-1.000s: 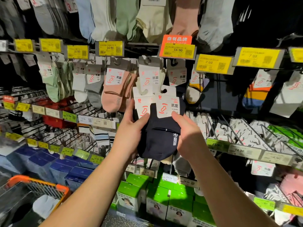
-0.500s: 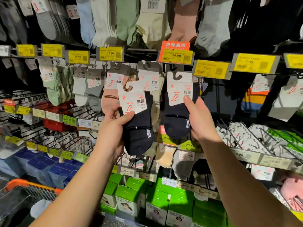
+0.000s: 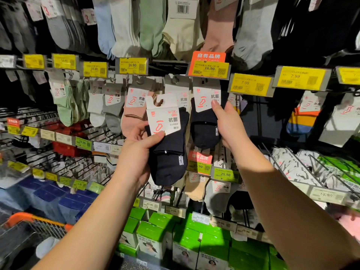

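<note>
Item one: a navy sock pair, marked COTTON along its side, with a white card header printed with a red sock outline. We hold it in our left hand. The grip is closed around it, thumb pressed across the lower edge of the card and fingers behind the fabric. It is off the pegs and in front of the rack, slightly tilted, with its hook cut-out free. Item two: a second navy sock pair with the same card, just to the right of the first. Our right hand has its grip pinching this one, thumb tip on the card face and fingers behind the sock. Its top runs up behind the orange price tag reading 16.90; we cannot tell whether it sits on a peg. Surroundings: pink socks hanging behind and to the left of the first pair; a yellow price tag reading 7.99 to the right; green boxes stacked on the bottom shelf; a shopping cart with an orange rim at lower left.
</note>
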`<action>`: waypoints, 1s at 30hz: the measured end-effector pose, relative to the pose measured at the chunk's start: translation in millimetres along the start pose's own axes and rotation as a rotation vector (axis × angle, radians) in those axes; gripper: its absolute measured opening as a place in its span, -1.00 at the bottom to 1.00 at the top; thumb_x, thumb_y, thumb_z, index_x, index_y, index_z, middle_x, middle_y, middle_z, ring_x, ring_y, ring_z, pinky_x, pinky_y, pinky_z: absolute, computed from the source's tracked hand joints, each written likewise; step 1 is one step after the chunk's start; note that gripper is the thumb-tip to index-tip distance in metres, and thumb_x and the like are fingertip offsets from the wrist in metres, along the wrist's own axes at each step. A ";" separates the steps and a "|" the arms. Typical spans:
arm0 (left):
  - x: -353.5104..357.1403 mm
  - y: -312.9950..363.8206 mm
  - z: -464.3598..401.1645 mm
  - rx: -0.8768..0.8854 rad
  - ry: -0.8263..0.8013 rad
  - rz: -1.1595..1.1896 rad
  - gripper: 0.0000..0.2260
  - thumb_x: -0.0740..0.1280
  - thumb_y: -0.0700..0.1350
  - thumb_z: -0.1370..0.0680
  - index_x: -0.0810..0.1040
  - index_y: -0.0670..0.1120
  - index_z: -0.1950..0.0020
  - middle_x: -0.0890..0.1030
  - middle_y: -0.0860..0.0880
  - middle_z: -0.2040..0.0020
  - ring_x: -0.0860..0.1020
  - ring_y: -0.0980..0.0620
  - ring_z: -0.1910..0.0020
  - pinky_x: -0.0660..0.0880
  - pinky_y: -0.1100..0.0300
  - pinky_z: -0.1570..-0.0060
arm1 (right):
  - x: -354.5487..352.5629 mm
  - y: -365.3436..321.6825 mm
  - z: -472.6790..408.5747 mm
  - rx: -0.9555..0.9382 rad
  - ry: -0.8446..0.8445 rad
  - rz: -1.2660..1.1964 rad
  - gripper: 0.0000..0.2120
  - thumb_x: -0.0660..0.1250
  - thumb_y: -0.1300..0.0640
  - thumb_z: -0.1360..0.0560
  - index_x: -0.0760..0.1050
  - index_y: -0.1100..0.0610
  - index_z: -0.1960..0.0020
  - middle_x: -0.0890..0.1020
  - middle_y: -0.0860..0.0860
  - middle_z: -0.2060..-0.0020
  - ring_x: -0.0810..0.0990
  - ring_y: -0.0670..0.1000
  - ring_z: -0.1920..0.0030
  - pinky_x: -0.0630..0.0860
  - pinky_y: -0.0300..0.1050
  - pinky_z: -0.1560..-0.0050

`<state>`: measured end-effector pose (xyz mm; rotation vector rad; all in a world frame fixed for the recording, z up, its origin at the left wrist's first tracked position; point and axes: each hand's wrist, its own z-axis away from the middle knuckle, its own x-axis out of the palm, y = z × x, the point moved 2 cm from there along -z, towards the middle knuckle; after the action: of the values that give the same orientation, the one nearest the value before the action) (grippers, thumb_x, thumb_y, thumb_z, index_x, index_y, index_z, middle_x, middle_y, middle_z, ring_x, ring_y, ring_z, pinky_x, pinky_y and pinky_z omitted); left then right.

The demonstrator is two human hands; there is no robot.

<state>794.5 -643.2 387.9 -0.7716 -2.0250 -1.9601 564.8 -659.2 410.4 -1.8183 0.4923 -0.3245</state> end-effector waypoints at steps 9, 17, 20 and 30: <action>2.2 -1.4 -0.7 -0.007 -0.004 0.008 -0.71 0.34 -0.41 -0.52 0.51 -0.12 -0.17 0.67 -0.18 -0.17 0.65 -0.10 -0.05 0.61 0.03 -0.07 | -3.7 16.0 -25.0 0.081 0.065 0.274 -0.21 0.19 -0.35 -0.52 0.24 0.18 -0.53 0.46 0.09 -0.42 0.45 0.13 -0.39 0.44 0.08 -0.35; 5.5 -2.3 -1.9 -0.010 -0.023 0.002 -0.72 0.34 -0.40 -0.52 0.53 -0.11 -0.15 0.65 -0.19 -0.20 0.64 -0.11 -0.11 0.60 0.00 -0.10 | -0.6 19.6 -48.7 0.107 0.099 0.497 -0.37 0.10 -0.18 -0.66 0.26 0.27 -0.51 0.45 0.20 -0.41 0.44 0.20 -0.37 0.41 -0.04 -0.20; 6.3 -3.4 -2.4 -0.008 -0.033 0.005 -0.72 0.34 -0.39 -0.52 0.52 -0.11 -0.15 0.68 -0.15 -0.15 0.66 -0.09 -0.06 0.63 0.07 0.01 | 2.5 20.0 -52.1 0.108 0.115 0.558 -0.42 0.08 -0.14 -0.68 0.27 0.29 -0.47 0.48 0.23 -0.35 0.47 0.22 -0.31 0.39 -0.06 -0.07; 6.4 -5.6 -3.9 -0.008 -0.058 0.007 -0.70 0.34 -0.39 -0.52 0.50 -0.13 -0.19 0.70 -0.12 -0.11 0.68 -0.05 0.00 0.64 0.07 0.01 | -7.5 31.3 -44.4 0.125 0.088 0.535 -0.34 0.15 -0.23 -0.62 0.24 0.23 -0.51 0.46 0.16 -0.39 0.46 0.17 -0.35 0.40 -0.08 -0.12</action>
<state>785.5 -645.5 386.6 -0.8453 -2.0450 -1.9654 532.7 -700.4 393.8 -1.4884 0.9705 -0.0632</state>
